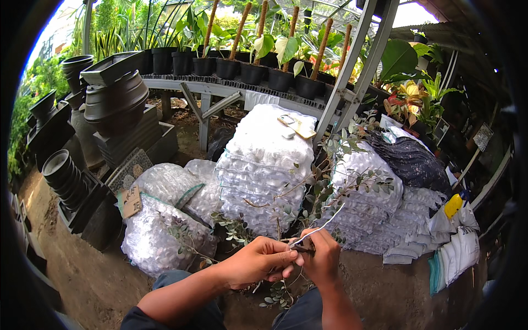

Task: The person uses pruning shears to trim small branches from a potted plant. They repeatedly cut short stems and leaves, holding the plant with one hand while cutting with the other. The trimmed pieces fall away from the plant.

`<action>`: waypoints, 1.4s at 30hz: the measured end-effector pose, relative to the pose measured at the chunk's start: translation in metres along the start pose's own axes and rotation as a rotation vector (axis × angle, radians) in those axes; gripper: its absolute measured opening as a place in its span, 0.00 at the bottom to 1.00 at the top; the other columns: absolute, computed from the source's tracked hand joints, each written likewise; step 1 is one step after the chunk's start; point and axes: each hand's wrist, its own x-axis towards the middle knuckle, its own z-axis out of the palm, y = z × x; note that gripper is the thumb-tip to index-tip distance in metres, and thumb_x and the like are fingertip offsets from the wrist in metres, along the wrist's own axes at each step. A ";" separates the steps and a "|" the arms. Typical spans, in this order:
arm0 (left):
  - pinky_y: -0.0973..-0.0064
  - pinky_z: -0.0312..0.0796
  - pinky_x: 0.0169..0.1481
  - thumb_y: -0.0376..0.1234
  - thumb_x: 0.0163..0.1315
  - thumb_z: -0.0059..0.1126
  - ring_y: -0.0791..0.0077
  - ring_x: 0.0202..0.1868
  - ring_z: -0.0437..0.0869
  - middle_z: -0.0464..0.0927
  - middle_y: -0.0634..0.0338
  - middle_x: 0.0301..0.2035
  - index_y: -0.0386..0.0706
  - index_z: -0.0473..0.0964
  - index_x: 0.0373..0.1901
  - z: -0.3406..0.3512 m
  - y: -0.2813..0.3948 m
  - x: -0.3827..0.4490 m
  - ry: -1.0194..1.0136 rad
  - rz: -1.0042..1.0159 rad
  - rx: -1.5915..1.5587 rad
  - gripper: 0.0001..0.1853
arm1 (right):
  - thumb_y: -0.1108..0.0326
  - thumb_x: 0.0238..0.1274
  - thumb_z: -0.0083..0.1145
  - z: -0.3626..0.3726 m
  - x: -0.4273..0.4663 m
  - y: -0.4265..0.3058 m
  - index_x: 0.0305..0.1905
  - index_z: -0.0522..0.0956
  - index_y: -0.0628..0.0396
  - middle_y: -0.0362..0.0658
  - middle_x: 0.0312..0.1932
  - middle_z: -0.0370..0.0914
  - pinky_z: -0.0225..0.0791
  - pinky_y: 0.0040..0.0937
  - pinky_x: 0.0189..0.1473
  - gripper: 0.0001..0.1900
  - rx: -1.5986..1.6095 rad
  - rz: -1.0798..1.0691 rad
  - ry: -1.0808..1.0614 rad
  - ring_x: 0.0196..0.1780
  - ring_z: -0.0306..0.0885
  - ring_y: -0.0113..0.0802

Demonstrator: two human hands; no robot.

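A small-leaved shrub (315, 194) with thin, bare-barked branches rises in front of me. My left hand (266, 262) pinches a pale metal wire (324, 225) near its lower end, with the thumb on top. Against those fingertips, my right hand (324, 253) curls around the wire, whose free end sticks up to the upper right. Something dark, a branch or a tool, shows between the hands; I cannot tell which. Lower leafy twigs (274, 299) hang between my knees. The shrub's base is hidden behind my hands.
Clear bags of white pebbles (264, 173) are piled ahead, with more stacked bags (363, 198) to the right. On the tallest pile lies a phone-like object (287, 119). Black plant pots (117, 103) stand left. Potted plants line a metal bench (231, 84) behind a slanted post (346, 70).
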 end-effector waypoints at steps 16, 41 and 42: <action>0.73 0.63 0.30 0.38 0.82 0.58 0.86 0.26 0.65 0.73 0.68 0.20 0.34 0.84 0.41 0.001 0.010 -0.011 0.230 0.187 0.763 0.16 | 0.55 0.61 0.77 0.005 0.002 -0.005 0.38 0.83 0.59 0.48 0.27 0.82 0.73 0.41 0.34 0.18 0.341 0.125 -0.199 0.29 0.84 0.48; 0.61 0.72 0.32 0.32 0.76 0.60 0.53 0.23 0.84 0.80 0.45 0.23 0.34 0.84 0.42 0.005 0.005 0.001 0.432 0.256 0.994 0.10 | 0.58 0.72 0.71 0.006 0.001 0.004 0.48 0.82 0.61 0.52 0.35 0.82 0.74 0.44 0.40 0.16 0.289 0.124 -0.158 0.37 0.84 0.53; 0.59 0.73 0.33 0.32 0.76 0.59 0.49 0.25 0.84 0.80 0.43 0.23 0.34 0.84 0.42 0.006 0.006 0.000 0.436 0.303 1.021 0.09 | 0.58 0.71 0.72 0.007 0.001 0.004 0.48 0.82 0.61 0.52 0.35 0.82 0.74 0.44 0.39 0.16 0.291 0.125 -0.155 0.37 0.84 0.53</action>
